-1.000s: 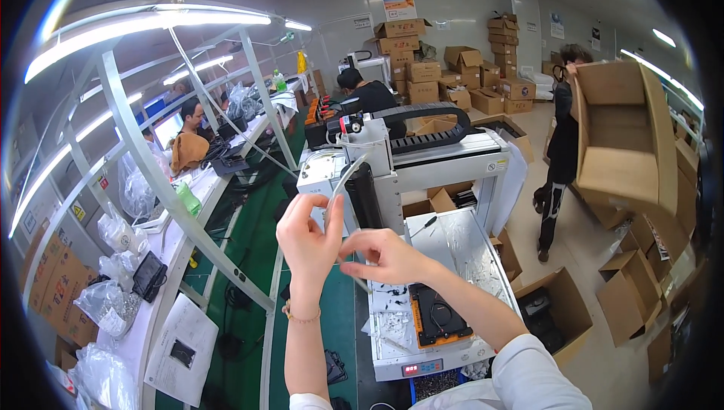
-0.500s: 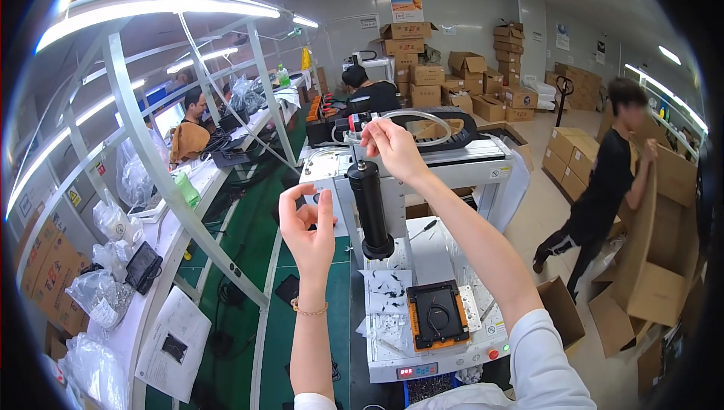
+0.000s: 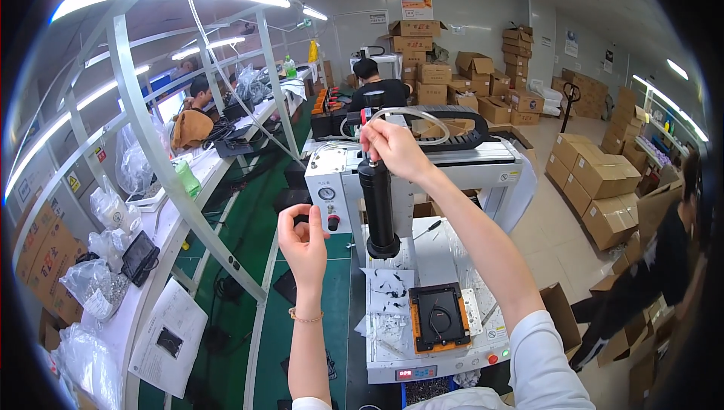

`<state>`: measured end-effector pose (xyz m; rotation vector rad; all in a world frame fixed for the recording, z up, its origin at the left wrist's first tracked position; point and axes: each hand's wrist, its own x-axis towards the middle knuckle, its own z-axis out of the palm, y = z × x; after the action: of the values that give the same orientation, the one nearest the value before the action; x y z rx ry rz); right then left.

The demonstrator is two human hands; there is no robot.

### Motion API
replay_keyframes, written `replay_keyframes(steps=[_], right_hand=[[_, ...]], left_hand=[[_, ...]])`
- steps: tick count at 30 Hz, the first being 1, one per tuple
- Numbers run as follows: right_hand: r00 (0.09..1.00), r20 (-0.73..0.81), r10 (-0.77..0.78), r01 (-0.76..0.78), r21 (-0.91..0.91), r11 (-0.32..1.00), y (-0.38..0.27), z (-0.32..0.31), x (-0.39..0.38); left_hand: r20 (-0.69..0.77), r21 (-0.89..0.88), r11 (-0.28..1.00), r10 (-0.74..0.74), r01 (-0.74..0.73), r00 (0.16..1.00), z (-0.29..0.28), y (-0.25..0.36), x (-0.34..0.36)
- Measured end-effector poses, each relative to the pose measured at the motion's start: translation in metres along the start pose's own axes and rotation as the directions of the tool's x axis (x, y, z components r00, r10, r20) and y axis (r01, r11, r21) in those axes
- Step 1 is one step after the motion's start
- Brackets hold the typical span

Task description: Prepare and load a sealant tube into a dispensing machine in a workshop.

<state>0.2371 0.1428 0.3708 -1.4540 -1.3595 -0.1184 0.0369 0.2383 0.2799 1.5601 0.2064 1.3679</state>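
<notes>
My right hand (image 3: 394, 147) is closed in a pinch above the black cylinder (image 3: 378, 210) that hangs upright at the front of a benchtop machine (image 3: 498, 172). Its fingertips are around the slim fitting at the cylinder's top, which they mostly hide. To the left, my left hand (image 3: 303, 248) is raised with bent fingers and the thumb apart, holding nothing visible. It is close to the machine's pressure gauge (image 3: 326, 193) and red-and-black knob (image 3: 332, 223). Below the cylinder, an orange-edged black tray (image 3: 440, 318) with a dark cable loop lies on the machine bed.
A black-smeared white sheet (image 3: 388, 289) lies left of the tray. A screwdriver (image 3: 427, 230) rests behind it. At left, a white bench (image 3: 170, 240) carries bags and a small screen. Cardboard boxes (image 3: 596, 184) and a blurred person (image 3: 641, 274) are at right. Others sit farther back.
My left hand has moved slightly down and left, uncovering the gauge. My right hand stays at the cylinder's top. The person at right has moved nearer and toward the right edge; the view has shifted slightly.
</notes>
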Motion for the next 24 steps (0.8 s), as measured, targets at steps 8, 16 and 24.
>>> replay_keyframes(steps=[8, 16, 24], right_hand=[[0.989, -0.150, -0.011, 0.009, -0.012, 1.000, 0.006, 0.011, -0.013], [0.969, -0.237, -0.069, 0.077, 0.024, 0.997, -0.001, 0.022, -0.053], [0.970, -0.242, 0.037, -0.049, -0.043, 0.998, -0.006, -0.008, -0.161]], left_hand=[[0.033, 0.040, 0.998, -0.049, 0.048, 0.998, 0.014, -0.036, -0.024], [0.099, 0.395, 0.908, 0.111, -0.141, 0.989, 0.074, -0.071, -0.019], [-0.097, 0.680, 0.731, 0.028, 0.046, 0.995, 0.132, -0.073, -0.012]])
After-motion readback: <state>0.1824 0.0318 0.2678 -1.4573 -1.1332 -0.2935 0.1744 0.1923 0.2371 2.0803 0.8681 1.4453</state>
